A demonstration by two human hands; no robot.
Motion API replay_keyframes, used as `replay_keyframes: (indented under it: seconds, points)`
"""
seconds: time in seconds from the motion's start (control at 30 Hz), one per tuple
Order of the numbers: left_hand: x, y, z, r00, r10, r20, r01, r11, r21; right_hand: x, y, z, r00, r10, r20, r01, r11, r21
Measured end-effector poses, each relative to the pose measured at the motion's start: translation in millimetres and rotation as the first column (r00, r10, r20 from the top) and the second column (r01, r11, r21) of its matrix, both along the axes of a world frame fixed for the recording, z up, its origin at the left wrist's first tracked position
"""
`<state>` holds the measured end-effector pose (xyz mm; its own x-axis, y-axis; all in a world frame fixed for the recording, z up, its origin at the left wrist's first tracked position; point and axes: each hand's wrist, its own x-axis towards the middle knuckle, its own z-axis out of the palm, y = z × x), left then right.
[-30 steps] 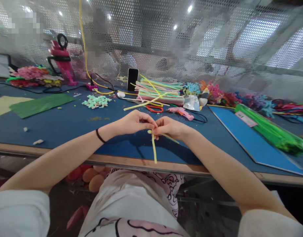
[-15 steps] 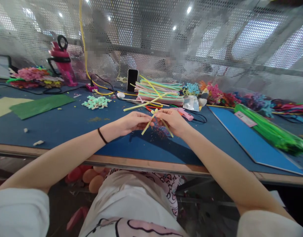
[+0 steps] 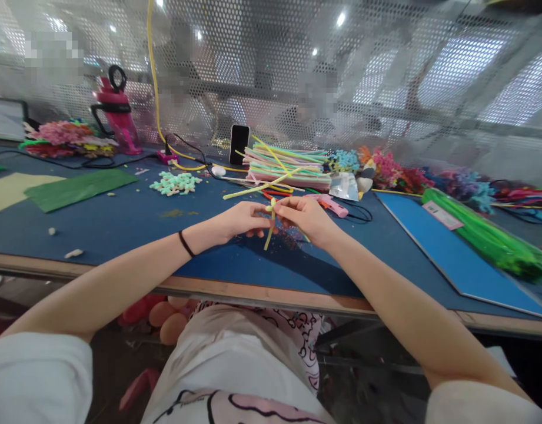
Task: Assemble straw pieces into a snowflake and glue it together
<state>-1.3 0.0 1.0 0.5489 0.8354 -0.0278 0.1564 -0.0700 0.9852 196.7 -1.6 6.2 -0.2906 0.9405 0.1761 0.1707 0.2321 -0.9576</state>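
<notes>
A pale yellow pipe cleaner (image 3: pixel 269 235), bent into small loops at its top, is pinched between both hands above the table. My left hand (image 3: pixel 246 219) grips it from the left with thumb and fingers closed. From the other side, my right hand (image 3: pixel 303 217) pinches it close to the loops. One tail hangs down between the hands; another end shows below my right fingers. Just behind my right hand lies a pink glue gun (image 3: pixel 332 205). Farther back is a stack of pastel pipe cleaners (image 3: pixel 288 165), with yellow ones lying across it.
Mint twisted pieces (image 3: pixel 176 183) and a green sheet (image 3: pixel 79 189) lie to the left. A phone (image 3: pixel 239 144) and a pink bottle (image 3: pixel 116 115) stand at the back. On the right are a blue board (image 3: pixel 442 253) and a bag of green pipe cleaners (image 3: pixel 482 232).
The yellow pipe cleaner has turned in my fingers: its two tails were spread apart, and one now hangs nearly straight down. My hands stay close together.
</notes>
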Motion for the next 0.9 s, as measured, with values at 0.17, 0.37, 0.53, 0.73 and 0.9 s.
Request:
replay_keyframes:
  seconds: [0.17,0.37,0.53,0.73,0.9]
  points:
    - [0.7,-2.5,5.6,0.985,0.155,0.081,-0.152,0.988,-0.035,0.7,-1.8,0.4,0.992,-0.045,0.118,0.046,0.999,0.001]
    - [-2.8,3.8,3.3,0.969,0.217,0.116,-0.228,0.97,0.088,1.3,1.8,-3.8,0.997,0.014,0.077,-0.012,1.0,-0.02]
    - [-3.0,5.4,1.4,0.966,0.219,0.139,-0.233,0.968,0.089,0.7,2.1,-4.5,0.996,-0.02,0.089,0.021,1.0,-0.012]
    - [-3.1,3.7,0.6,0.964,0.252,0.089,-0.264,0.949,0.172,-1.3,-5.1,0.4,0.982,-0.043,0.182,0.032,0.997,0.065]
    - [-3.6,4.4,0.6,0.976,0.187,0.108,-0.208,0.946,0.248,-2.4,-4.9,0.1,0.992,-0.029,0.123,0.03,1.0,-0.002]
